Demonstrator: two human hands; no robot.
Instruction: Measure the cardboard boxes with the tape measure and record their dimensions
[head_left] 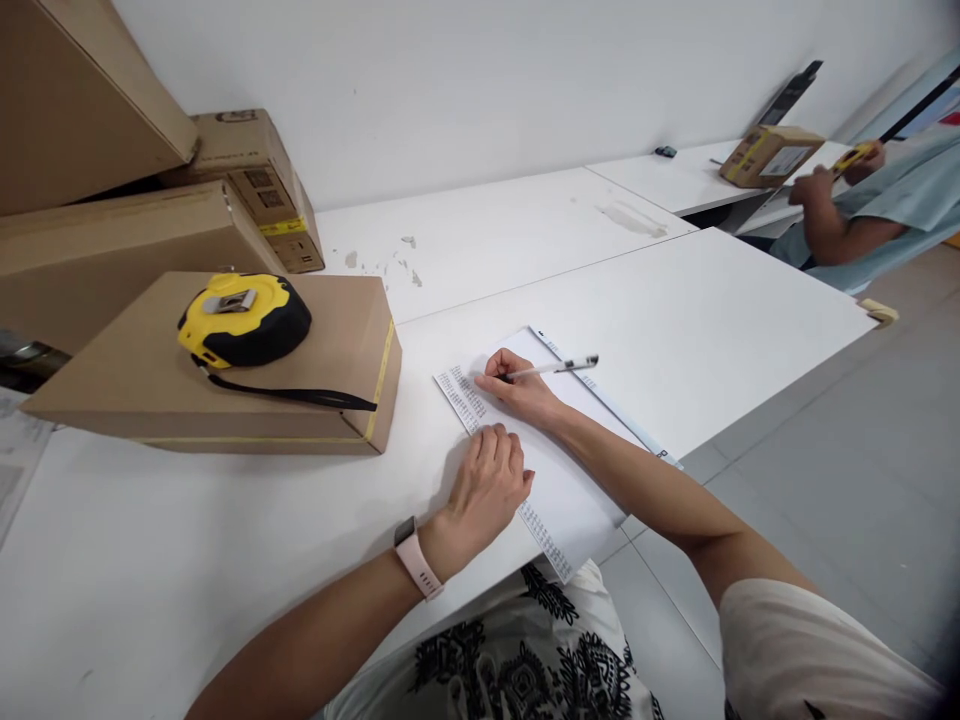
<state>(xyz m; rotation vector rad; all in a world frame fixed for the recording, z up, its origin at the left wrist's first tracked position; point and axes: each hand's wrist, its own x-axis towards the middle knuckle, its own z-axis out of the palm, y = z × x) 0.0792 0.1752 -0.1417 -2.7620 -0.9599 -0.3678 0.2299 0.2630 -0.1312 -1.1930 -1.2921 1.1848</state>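
My right hand (517,385) pinches a slim white pen (551,367) with a black end, its tip low over the upper left of a notebook (574,500). Rows of small dark marks run along the page's left edge, and a pale blue strip with dark print borders the right side. Below the pen, my left hand (491,480) rests on the page, fingers bent slightly and side by side, thumb apart; its palm is hidden. A pink-strapped watch (418,560) is on that wrist. The notebook's lower corner juts past the table's front edge.
Left of the notebook, a yellow and black tape measure (244,320) lies on a cardboard box (337,320). More boxes (247,170) are piled behind. Far right, a person's hands (814,185) hold something yellow beside a taped carton (772,155). The white table (720,310) ends at right.
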